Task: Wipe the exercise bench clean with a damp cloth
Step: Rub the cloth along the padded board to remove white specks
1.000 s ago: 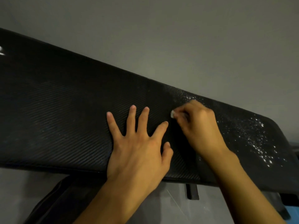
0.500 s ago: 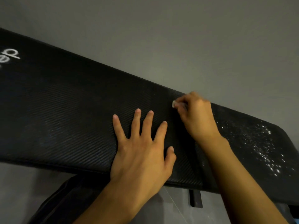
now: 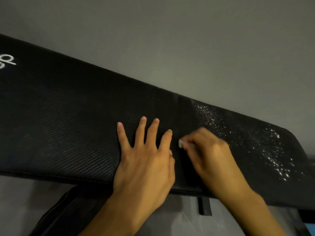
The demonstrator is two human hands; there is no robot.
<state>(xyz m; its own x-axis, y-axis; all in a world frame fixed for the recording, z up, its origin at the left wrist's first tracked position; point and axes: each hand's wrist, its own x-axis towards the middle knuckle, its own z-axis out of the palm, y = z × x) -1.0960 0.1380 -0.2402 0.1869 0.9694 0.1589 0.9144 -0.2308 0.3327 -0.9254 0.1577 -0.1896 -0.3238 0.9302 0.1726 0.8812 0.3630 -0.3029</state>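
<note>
My left hand (image 3: 144, 159) lies spread on the black ribbed padded bench (image 3: 68, 125); my right hand (image 3: 209, 155) pinches a small whitish cloth wad (image 3: 180, 143), probably soft and limp, best kept bunched

We can make out only cropped white lettering (image 3: 7, 61) at the left end of the exercise bench (image 3: 68, 125), too partial to read.

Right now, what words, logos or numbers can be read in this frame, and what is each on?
White lettering on the bench, at the left edge: cut off by the frame. Only a looped letter like "d" or "p" shows, so no whole word is readable.
Cloth pinched in the right hand: blurred, no print seen.
Nothing else carries text.
</note>
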